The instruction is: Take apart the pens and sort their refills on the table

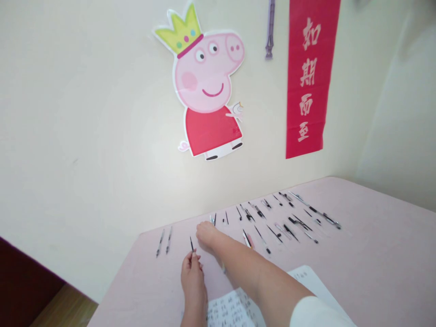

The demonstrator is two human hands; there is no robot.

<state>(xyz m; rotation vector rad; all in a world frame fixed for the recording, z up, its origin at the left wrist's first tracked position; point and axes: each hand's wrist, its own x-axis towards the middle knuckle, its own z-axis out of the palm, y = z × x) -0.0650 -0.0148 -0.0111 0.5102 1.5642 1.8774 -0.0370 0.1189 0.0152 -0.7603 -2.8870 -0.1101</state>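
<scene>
My left hand [192, 268] pinches a thin dark pen refill [191, 243], its tip pointing up and away from me. My right hand [206, 234] reaches across to the far side of the table, fingers curled downward; whatever they hold is hidden. Just beyond it lie a clear pen part [212, 220] and a dark refill [215, 219]. To the left, two clear pens [160, 243] [169, 240] lie side by side, apart from both hands. Rows of pen parts spread out to the right, among them a black barrel [290, 233] and a refill with a cap [262, 239].
A pink cloth covers the table [374, 245], which meets the wall at the back. Handwritten sheets [230, 311] lie under my forearms near the front, with a white page [306, 274] to the right. A pig cutout [213, 129] and a red banner [308, 77] hang above.
</scene>
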